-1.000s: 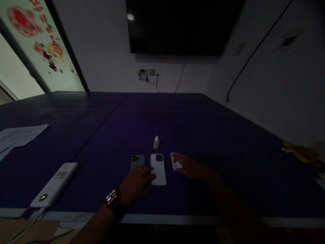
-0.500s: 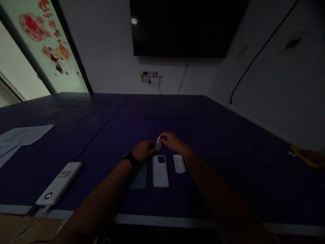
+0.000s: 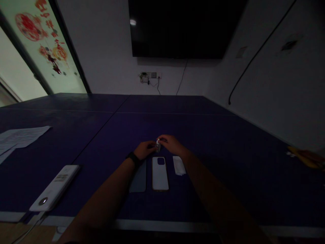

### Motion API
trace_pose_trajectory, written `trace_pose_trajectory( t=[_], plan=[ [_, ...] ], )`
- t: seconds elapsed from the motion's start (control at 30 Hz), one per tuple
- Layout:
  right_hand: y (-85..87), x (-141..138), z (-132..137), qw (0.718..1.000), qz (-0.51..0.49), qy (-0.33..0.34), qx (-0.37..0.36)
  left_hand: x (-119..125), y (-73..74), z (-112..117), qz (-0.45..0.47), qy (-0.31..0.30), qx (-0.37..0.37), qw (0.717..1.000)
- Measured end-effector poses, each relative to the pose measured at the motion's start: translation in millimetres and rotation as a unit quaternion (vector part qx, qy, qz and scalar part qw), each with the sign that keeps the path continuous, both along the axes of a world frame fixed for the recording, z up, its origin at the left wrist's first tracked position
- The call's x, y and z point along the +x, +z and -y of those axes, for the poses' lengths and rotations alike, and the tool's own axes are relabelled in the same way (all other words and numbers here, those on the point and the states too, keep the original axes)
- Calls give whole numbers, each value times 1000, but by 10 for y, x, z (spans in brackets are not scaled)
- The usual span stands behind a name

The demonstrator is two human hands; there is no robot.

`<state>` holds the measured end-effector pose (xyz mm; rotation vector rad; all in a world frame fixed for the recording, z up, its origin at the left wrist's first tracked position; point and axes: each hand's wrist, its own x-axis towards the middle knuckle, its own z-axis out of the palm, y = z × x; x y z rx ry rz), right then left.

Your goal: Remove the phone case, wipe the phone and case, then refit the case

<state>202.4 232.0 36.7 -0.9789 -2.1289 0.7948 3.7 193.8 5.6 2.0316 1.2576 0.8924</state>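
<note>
Got a small white-capped bottle upright between my hands, out on the dark blue tabletop; my left hand is closed on it from one side, my right hand pinching it near the cap from the other; just below sits a gold-edged white phone case, with a dark phone to its left and a folded white cloth to its right; a white power bank and some papers lie well off to the left.

Our left hand and right hand closing on a small white plastic dropper bottle, a gold-edged white phone case just below, a slate-blue smartphone and a folded white wipe on either side, all on a dark blue table
</note>
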Motion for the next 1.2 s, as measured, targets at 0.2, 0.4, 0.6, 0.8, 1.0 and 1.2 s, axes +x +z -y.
trace_pose_trajectory(
  t=[0.2, 0.4, 0.6, 0.8, 1.0, 1.2],
  plan=[
    [69, -21, 45, 999, -31, -12, -3, 2, -7, -7, -1, -2, -2, 1000],
    [303, 120, 62, 992, -111, -58, 22, 1, -22, -7, -13, 12, -8, 1000],
    [413, 736, 238, 976, -162, -135, 57, -19, -11, -3, -21, 28, -19, 999],
    [237, 1101, 630, 982, -97, -152, 56, -24, 21, 25, -6, 29, -33, 999],
    [132, 1087, 806, 991, -14, -111, 71, -154, 57, 46, 25, 44, -35, 998],
    [52, 1042, 791, 991, 25, -88, 93, -368, -42, -28, 72, 123, -37, 989]
  ],
)
